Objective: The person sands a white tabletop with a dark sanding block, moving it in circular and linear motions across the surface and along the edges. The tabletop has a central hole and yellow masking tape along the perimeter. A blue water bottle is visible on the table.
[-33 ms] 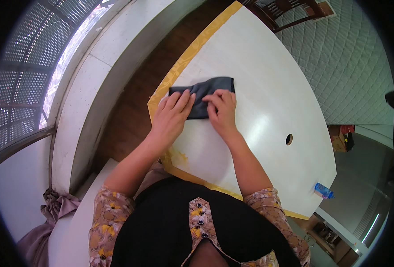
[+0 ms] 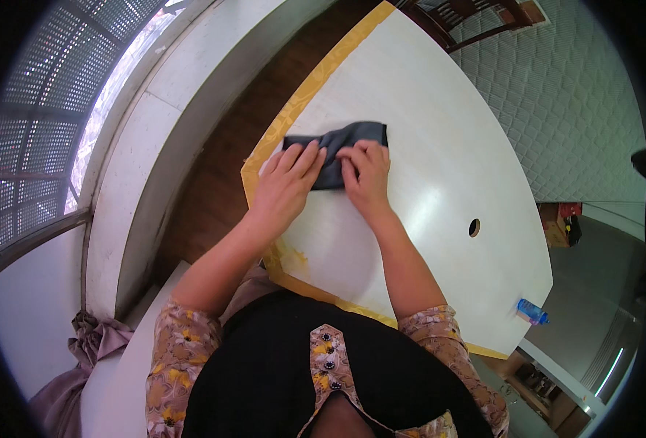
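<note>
A dark grey cloth [image 2: 335,167] lies spread on the white tabletop [image 2: 439,157], near its yellow-edged left side. Flat across the left part of the cloth, the fingers of my left hand [image 2: 286,182] are stretched out and press down. My right hand [image 2: 368,175] rests on the cloth's right part with its fingers bent, pinching the fabric. A small gap separates the two hands. The cloth's folds under the fingers are partly hidden.
Yellow patterned trim [image 2: 304,87] borders the table. A small round hole [image 2: 474,228] pierces the top, and a blue bottle [image 2: 532,312] lies near the right corner. A wooden chair [image 2: 458,18] stands at the far end, a quilted mattress [image 2: 556,109] beyond. Left is a window ledge [image 2: 137,146].
Both hands and the cloth have shifted slightly away from me and to the right across the tabletop. The bottle and the chair have stayed put.
</note>
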### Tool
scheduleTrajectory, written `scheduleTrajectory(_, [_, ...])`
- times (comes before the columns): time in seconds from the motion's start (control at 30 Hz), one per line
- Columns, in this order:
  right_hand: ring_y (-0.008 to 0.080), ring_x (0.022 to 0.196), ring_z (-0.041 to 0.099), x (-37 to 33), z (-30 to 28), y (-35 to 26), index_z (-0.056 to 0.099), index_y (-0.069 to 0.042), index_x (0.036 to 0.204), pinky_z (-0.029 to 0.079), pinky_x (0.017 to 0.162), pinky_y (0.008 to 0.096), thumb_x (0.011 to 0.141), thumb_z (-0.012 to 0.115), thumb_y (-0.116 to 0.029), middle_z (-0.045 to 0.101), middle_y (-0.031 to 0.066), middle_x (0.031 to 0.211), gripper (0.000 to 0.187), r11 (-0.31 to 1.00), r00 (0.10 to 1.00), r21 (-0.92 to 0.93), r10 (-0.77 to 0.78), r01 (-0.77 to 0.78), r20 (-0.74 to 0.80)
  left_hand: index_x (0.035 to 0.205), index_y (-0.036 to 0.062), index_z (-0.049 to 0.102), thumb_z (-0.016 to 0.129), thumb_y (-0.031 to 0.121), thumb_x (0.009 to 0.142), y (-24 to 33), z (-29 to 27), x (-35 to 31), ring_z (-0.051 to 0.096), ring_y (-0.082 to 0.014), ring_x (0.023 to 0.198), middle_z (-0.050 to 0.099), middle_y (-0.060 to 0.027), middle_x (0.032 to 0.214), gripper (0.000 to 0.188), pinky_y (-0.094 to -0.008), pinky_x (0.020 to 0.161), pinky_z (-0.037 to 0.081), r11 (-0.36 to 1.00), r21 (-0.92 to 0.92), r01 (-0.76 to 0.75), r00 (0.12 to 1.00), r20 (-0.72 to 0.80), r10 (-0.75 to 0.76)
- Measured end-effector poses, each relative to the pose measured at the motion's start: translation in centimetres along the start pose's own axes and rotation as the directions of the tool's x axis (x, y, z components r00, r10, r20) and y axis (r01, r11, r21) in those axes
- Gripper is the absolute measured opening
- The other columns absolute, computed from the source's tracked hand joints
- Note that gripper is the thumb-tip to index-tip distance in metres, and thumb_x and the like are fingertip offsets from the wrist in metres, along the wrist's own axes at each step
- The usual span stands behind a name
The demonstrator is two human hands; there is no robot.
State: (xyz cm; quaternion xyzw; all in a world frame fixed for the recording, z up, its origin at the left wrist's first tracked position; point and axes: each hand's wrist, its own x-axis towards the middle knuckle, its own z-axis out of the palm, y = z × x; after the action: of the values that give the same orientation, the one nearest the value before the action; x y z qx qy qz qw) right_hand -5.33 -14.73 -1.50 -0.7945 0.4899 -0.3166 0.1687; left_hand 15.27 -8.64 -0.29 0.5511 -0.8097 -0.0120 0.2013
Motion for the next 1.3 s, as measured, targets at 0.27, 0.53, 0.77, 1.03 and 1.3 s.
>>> scheduleTrajectory(0.27, [0.0326,0.110,0.055,7.7,1.1,4.1,0.073,-0.027,0.129,0.046,0.097,0.0462,0.090,0.077,-0.021,0.060,0.0048,0.120,0.039,0.922,0.993,-0.382,0.027,-0.069,-0.114,0.145,0.0084,0.061,0.058,0.006,0.090,-5.2,3.4,12.2,0.052,-0.0261,0.136,0.058,-0.0044,0.150,0.055,-0.0405,0.110,0.045,1.000,-0.015,-0.022,1.000,-0.006,0.022])
scheduleTrajectory(0.53, [0.0323,0.097,0.056,-3.0,-1.3,-2.1,0.074,-0.022,0.125,0.048,0.082,0.0459,0.080,0.081,-0.015,0.059,0.0069,0.111,0.046,0.991,0.987,-0.082,-0.094,0.105,0.127,0.142,0.0054,0.063,0.059,0.012,0.087,-1.3,-0.6,-0.3,0.054,-0.0276,0.130,0.057,-0.0074,0.148,0.055,-0.0400,0.108,0.048,0.997,-0.036,-0.064,0.984,0.165,0.069])
scheduleTrajectory(0.77, [0.0291,0.082,0.061,-8.4,-4.0,-4.6,0.074,-0.012,0.120,0.053,0.070,0.0424,0.082,0.075,-0.011,0.062,0.0066,0.097,0.038,0.999,0.992,-0.007,-0.052,0.053,0.114,0.144,0.0066,0.062,0.058,0.012,0.088,2.4,-2.5,-3.8,0.051,-0.0246,0.135,0.056,-0.0066,0.150,0.056,-0.0371,0.099,0.049,0.986,-0.049,-0.159,0.960,0.224,0.166])
scheduleTrajectory(1.03, [0.0283,0.085,0.068,1.5,-2.1,1.6,0.075,-0.011,0.098,0.055,0.069,0.0404,0.091,0.075,-0.014,0.067,0.0048,0.092,0.007,0.985,0.971,-0.116,0.098,-0.125,-0.219,0.143,0.0068,0.062,0.056,0.003,0.092,-2.4,3.5,10.4,0.055,-0.0291,0.135,0.058,-0.0076,0.149,0.051,-0.0433,0.108,0.047,0.983,-0.137,-0.120,0.990,0.051,0.128])
scheduleTrajectory(1.3, [0.0263,0.084,0.062,-8.8,-2.9,-5.0,0.068,-0.019,0.109,0.055,0.064,0.0400,0.082,0.082,-0.025,0.060,0.0032,0.097,0.031,0.988,0.993,-0.148,-0.018,0.036,0.120,0.146,0.0099,0.060,0.080,0.031,0.083,1.9,-1.1,-2.2,0.048,-0.0250,0.142,0.053,-0.0040,0.155,0.070,-0.0413,0.108,0.046,0.988,-0.119,-0.094,0.953,0.278,0.124])
